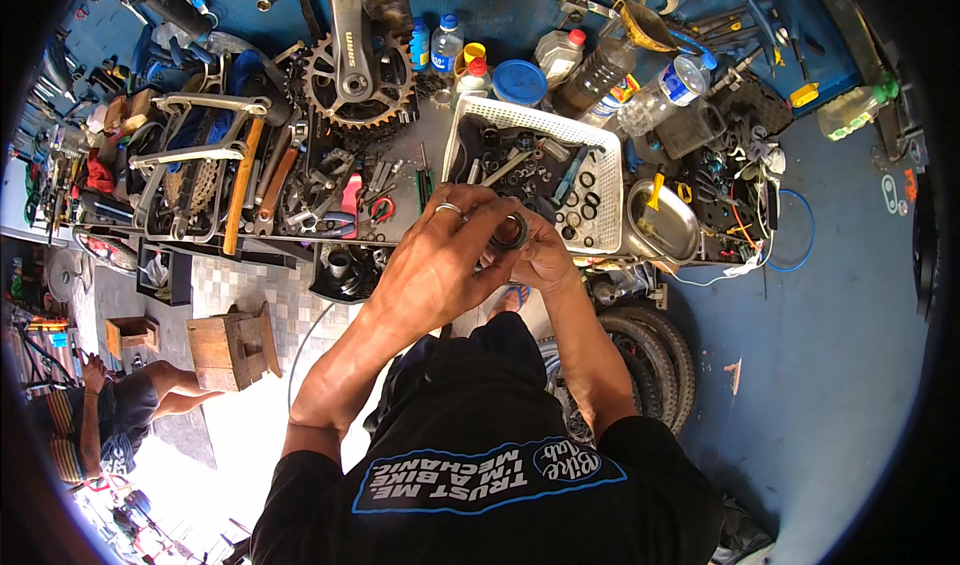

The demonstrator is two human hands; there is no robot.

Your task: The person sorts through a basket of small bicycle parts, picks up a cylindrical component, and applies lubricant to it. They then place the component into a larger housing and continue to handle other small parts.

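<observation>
Both hands meet in front of the workbench edge, closed around a dark, hollow, ring-shaped metal part (511,231). My left hand (445,250), with a ring on one finger, grips it from the left. From the other side, my right hand (545,253) holds it, its fingers partly hidden behind the part. Just beyond them lies a white perforated plastic basket (610,190) with small metal parts, black rings and tools in it. An oval metal bowl (664,223) with a yellow-handled brush (656,193) stands right of the basket.
A crankset with chainring (352,85) stands behind the basket on the left. Bottles (597,75) line the back. Bicycle frame parts (200,150) and hand tools crowd the left bench. Tyres (655,365) lie below right; a person (110,405) sits at far left near a wooden stool (232,350).
</observation>
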